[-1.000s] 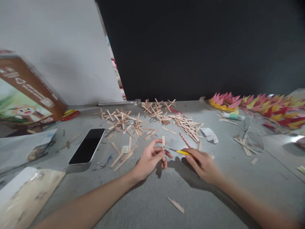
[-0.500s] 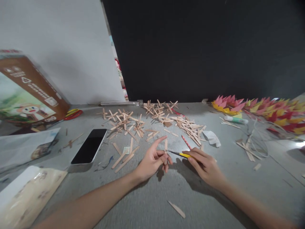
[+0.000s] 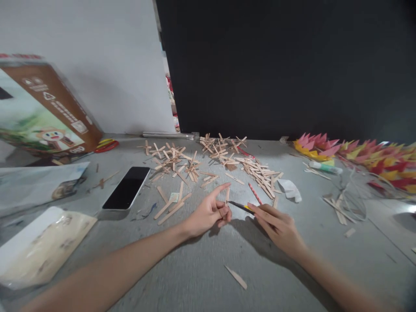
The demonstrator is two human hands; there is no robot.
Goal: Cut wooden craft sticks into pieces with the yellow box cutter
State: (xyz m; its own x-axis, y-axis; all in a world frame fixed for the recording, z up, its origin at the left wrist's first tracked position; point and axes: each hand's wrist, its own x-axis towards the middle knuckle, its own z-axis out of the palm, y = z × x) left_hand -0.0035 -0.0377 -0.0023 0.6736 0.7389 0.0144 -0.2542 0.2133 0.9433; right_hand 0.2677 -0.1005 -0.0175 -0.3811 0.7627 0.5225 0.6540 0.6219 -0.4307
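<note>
My left hand [image 3: 209, 212] pinches a popsicle stick [image 3: 227, 193] upright between thumb and fingers, its index finger stretched out past it. From the right, my right hand [image 3: 274, 225] grips a yellow-and-black utility knife [image 3: 241, 207], with the blade against or very near the stick's edge. Whether it cuts into the wood is too small to tell. A cut, pointed popsicle stick piece [image 3: 236, 277] lies on the grey table in front of me. Beyond my hands is a pile of loose popsicle sticks [image 3: 258, 175], and crossed sticks [image 3: 172, 158] are heaped to its left.
A phone [image 3: 126, 188], a plastic packet [image 3: 48, 247] and a brown box [image 3: 55, 108] are on the left. Toward the right lie a crumpled tissue [image 3: 290, 190], a glue stick [image 3: 325, 167], a cable [image 3: 365, 203] and pink-yellow paper flowers [image 3: 316, 146]. A black panel [image 3: 286, 65] stands behind.
The view has shifted slightly, moving the scene a little. My right hand has slid along closer to the left hand, the knife still at the stick, covering more of the yellow handle.
</note>
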